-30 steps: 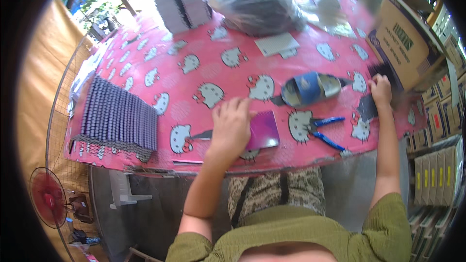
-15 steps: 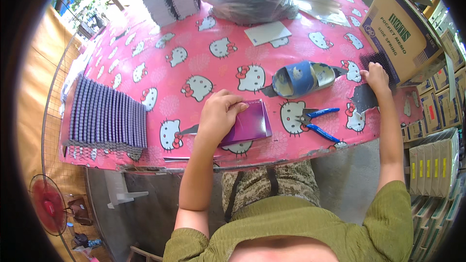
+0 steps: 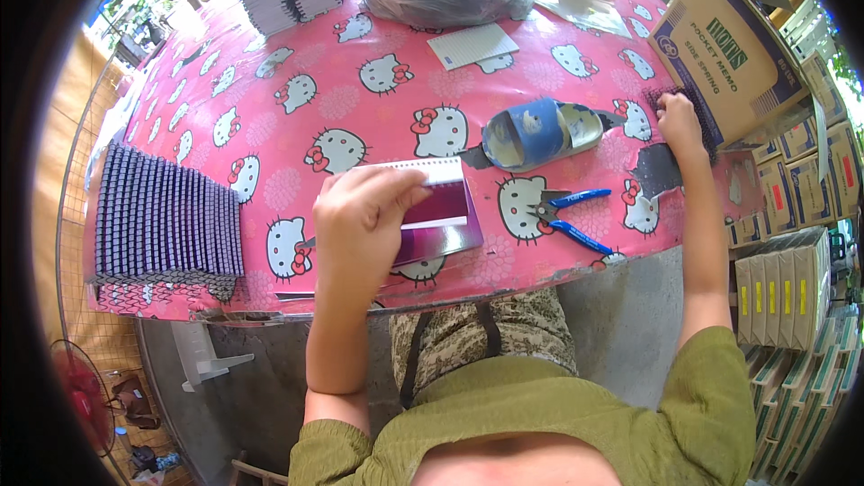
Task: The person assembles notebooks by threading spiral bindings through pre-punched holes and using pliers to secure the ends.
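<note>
We should keep the left hand (image 3: 360,216) flat and firm on the notebook (image 3: 438,216), fingers curled over its white punched edge at 12 o'clock, so the pages stay aligned. Our right hand (image 3: 678,121) is closed on dark spirals (image 3: 697,112) at 2 o'clock, beside the carton (image 3: 729,45) (what exactly it pinches we cannot tell). The notebook lies near the table's front edge, glossy purple cover, smooth. Pliers (image 3: 562,220) with blue handles sit at 3 o'clock of it, a blue sandal (image 3: 535,130) just beyond.

A pink tablecloth (image 3: 360,117) patterned with white cartoon cats holds a glossy purple notebook (image 3: 441,225), blue-handled pliers (image 3: 567,216), a blue slipper (image 3: 535,130) and purple stacked notebooks (image 3: 166,225).
</note>
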The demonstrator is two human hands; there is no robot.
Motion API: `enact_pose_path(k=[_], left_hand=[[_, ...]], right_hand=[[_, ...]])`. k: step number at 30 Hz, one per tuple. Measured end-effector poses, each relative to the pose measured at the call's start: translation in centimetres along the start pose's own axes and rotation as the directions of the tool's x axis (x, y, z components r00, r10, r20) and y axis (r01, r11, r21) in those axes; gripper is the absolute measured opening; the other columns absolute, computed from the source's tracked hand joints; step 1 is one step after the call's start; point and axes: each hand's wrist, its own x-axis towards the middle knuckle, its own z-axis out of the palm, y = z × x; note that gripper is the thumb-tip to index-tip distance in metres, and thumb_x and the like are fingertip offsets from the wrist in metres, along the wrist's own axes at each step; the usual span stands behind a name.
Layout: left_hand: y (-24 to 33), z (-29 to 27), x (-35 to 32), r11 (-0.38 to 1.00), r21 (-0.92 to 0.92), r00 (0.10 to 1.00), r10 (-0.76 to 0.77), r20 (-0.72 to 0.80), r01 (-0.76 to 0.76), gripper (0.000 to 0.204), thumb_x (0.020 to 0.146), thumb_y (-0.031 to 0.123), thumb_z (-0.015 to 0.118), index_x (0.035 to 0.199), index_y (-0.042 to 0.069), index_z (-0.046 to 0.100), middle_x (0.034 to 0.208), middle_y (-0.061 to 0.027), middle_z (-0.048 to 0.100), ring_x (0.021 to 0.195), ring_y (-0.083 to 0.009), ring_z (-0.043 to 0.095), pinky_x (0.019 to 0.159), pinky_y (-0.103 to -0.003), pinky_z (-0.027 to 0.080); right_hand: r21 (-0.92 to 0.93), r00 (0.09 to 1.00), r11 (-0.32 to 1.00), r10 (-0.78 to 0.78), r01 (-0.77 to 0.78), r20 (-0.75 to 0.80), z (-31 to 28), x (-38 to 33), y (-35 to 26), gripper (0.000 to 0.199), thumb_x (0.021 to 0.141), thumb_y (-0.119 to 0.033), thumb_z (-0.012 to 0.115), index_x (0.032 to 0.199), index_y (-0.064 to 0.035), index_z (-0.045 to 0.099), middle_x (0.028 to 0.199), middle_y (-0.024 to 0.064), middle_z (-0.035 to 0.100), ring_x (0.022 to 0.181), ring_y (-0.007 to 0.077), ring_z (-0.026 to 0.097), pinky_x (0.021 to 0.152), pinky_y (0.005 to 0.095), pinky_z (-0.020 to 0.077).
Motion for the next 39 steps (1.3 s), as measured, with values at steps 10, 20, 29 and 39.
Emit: enact_pose_path(k=[10,20,29,39], left_hand=[[0.6,0.0,-1.3,0.999,0.025,0.999,0.030,0.013,-0.030,0.010,0.073,0.011,0.074,0.082,0.007,0.070,0.077,-0.0043,0.068,0.073,-0.0194,0.062,0.080,-0.034,0.040],[1.5,-1.7,-0.3,1.000,0.013,0.998,0.021,0.067,-0.022,0.015,0.066,0.016,0.078,0.078,0.011,0.070,0.073,-0.0013,0.061,0.066,-0.0177,0.057,0.071,-0.032,0.037],[2.7,-0.7,-0.6,0.979,0.202,0.999,0.031,0.045,-0.039,0.014,0.070,0.014,0.076,0.080,0.012,0.068,0.080,-0.0020,0.062,0.074,-0.0178,0.059,0.080,-0.036,0.036],[1.7,0.8,-1.5,0.996,-0.084,0.994,0.042,0.101,-0.033,0.016,0.073,0.008,0.074,0.087,0.008,0.066,0.079,-0.0022,0.067,0.075,-0.0178,0.063,0.093,-0.038,0.036]], right_hand=[[0.888,0.916,0.268,-0.254,0.375,-0.310,-9.5,-13.3,-22.3,0.019,0.079,-0.003,0.069,0.098,-0.0049,0.070,0.087,0.0094,0.065,0.071,0.0198,0.064,0.061,0.0283,0.0495],[0.709,0.890,0.664,-0.441,0.238,0.114,-8.5,-8.2,-25.6,0.042,0.077,-0.031,0.071,0.106,-0.0015,0.063,0.098,0.0139,0.062,0.091,0.0318,0.061,0.077,0.0403,0.0482],[0.913,0.816,0.350,-0.577,0.208,0.035,-9.3,-7.8,-24.8,0.022,0.073,-0.007,0.073,0.094,-0.0026,0.068,0.082,0.0120,0.066,0.075,0.0186,0.064,0.068,0.0308,0.0495],[0.938,0.928,0.327,-0.374,0.117,0.015,-10.6,-12.5,-21.3,0.027,0.080,-0.009,0.069,0.106,-0.0008,0.065,0.088,0.0132,0.063,0.075,0.0203,0.061,0.068,0.0292,0.0482]])
